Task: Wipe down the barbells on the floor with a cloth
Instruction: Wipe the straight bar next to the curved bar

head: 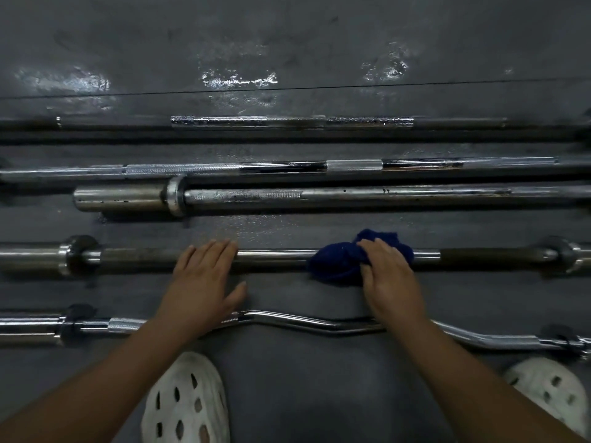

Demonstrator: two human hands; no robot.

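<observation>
My right hand [388,279] pinched the crumpled dark-blue cloth [345,257] against the straight steel barbell [275,258]; my left hand [204,276] lay flat on the same bar, fingers straight. The bar ran left to right across me on the dark rubber floor [287,52], so I judged the wipe should travel sideways, with the right hand leading.

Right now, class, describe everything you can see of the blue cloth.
The cloth is dark blue, soft and bunched into a crumpled wad. It drapes over the smooth middle of the straight bar, second nearest the person, spilling onto the floor on the near side. The right hand rests on top, fingers curled into its folds, pressing it to the bar.
</observation>
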